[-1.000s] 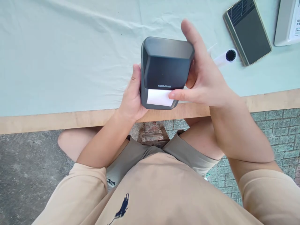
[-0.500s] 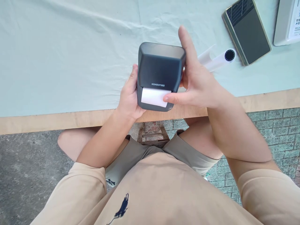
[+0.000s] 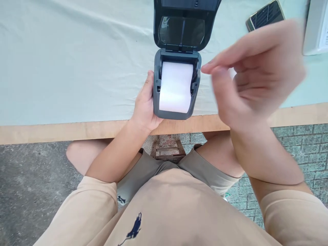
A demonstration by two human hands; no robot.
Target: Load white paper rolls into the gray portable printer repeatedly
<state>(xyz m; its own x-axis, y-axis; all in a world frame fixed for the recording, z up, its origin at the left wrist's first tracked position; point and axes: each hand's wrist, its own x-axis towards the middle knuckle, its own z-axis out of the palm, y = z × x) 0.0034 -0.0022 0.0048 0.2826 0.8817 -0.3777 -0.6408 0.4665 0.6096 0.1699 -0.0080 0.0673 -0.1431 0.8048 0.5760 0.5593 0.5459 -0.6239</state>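
My left hand (image 3: 146,102) is wrapped round the left side of a dark label printer (image 3: 175,115), holding it over the table's front edge. Its lid (image 3: 157,24) stands raised, hinged at the far end, with a clear window in it. White label paper (image 3: 176,87) lies inside the printer and stretches to its front edge. To the right of the printer, apart from it, my right hand (image 3: 256,71) is in the air, a little blurred. Its thumb and forefinger come together and the other fingers curl in, with nothing visible between them.
A dark phone-like device (image 3: 266,15) lies at the far right, partly covered by my right hand. Beside it a white box-shaped thing (image 3: 315,30) is cut off by the frame. Pale cloth (image 3: 77,68) covers the table, whose bare wooden edge (image 3: 51,134) runs along the front.
The printer's lid has swung up, uncovering the label paper inside. My right hand has left the printer and moved right, hiding the white roll and part of the phone-like device.
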